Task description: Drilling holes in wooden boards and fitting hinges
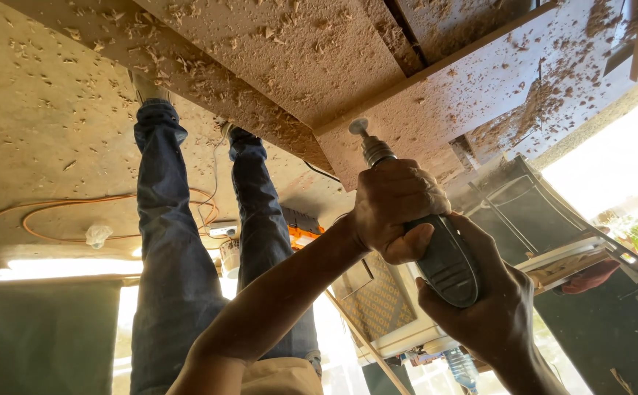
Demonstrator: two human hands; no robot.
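Note:
Both hands hold a grey-black hand-held power tool. My left hand wraps the front of its body, just behind the metal collet. My right hand cups the rear of the body from underneath. The tool's bit has a small round head and points at the edge of a wooden board strewn with shavings. My legs in blue jeans stand on the floor to the left of the tool.
Wood shavings cover the tan floor and the stacked boards. An orange cable loops across the floor near a crumpled white scrap. An orange-and-black device lies behind my legs. A metal frame stands right, a plastic bottle below.

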